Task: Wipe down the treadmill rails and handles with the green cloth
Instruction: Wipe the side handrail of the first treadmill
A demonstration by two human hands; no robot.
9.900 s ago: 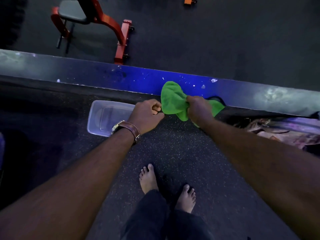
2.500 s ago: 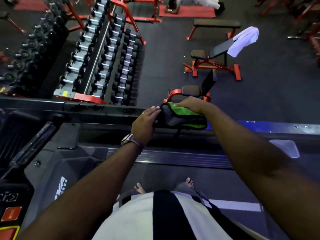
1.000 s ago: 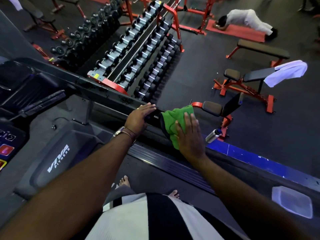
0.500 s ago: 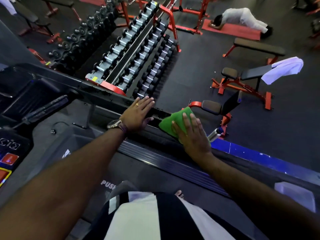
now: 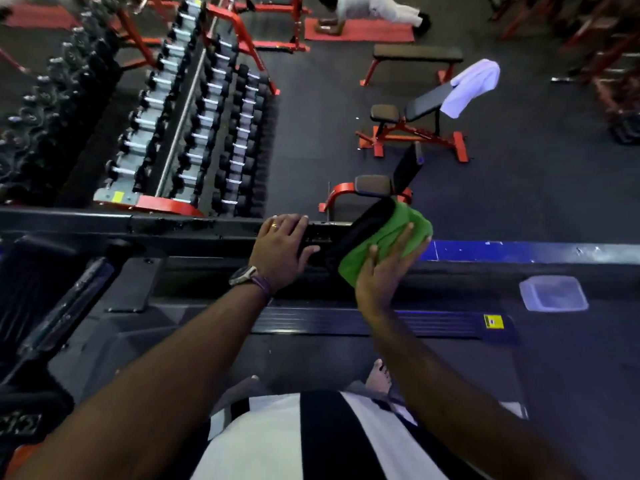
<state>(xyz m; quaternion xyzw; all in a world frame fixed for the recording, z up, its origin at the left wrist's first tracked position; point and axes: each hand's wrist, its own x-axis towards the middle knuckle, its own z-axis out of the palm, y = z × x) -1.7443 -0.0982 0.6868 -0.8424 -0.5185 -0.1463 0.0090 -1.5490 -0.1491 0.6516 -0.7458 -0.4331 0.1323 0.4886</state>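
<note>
Along the rail (image 5: 173, 225), green cloth (image 5: 391, 220) has slid rightward.

Left hand (image 5: 280, 247) blocks the rail (image 5: 156, 225) beside the green cloth (image 5: 401, 220); rail beyond bare.

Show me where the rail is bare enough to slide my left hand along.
The rail is bare left of the left hand. The ribbed foot strip is free from the right arm to the yellow sticker. Crowded: the rail end, under the green cloth and right hand.
</note>
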